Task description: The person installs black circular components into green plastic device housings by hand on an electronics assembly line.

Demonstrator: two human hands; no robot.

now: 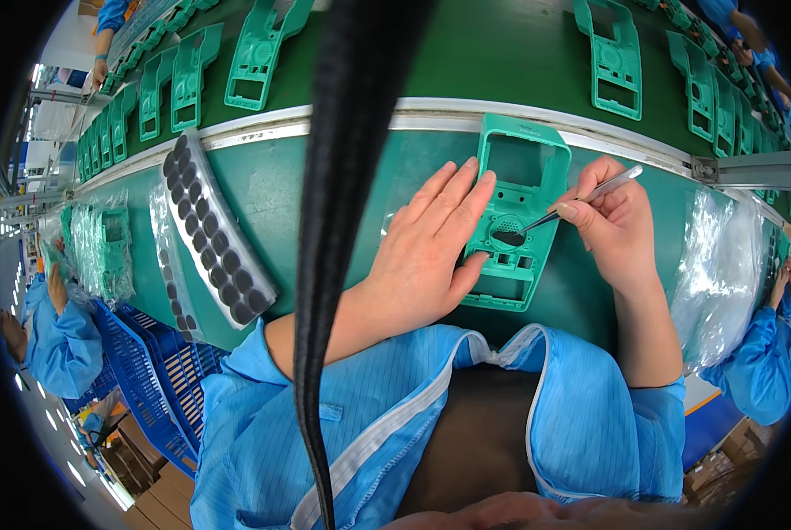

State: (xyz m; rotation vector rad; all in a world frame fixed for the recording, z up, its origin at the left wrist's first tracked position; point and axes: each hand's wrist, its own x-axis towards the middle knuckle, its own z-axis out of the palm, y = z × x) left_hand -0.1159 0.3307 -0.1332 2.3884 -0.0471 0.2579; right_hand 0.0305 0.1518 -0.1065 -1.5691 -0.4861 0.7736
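A green plastic housing (530,130) with a large window and a round perforated grille lies on the bench in front of me. My left hand (424,246) rests along its left side, fingers stretched and lying flat, thumb near the grille. In my right hand (619,231) are metal tweezers (600,188), pinched between thumb and fingers. Their tip reaches the grille, where a small dark pad (509,237) sits, partly covering the holes. Whether the tip grips this pad or only touches it, I cannot tell.
Left on the bench is a white sheet of round black pads (208,231), beside a clear strip with smaller dark pieces (173,283). A conveyor (466,66) beyond carries several green housings. Plastic bags (718,265) lie right; blue crates (161,371) stand lower left. Other people work both sides.
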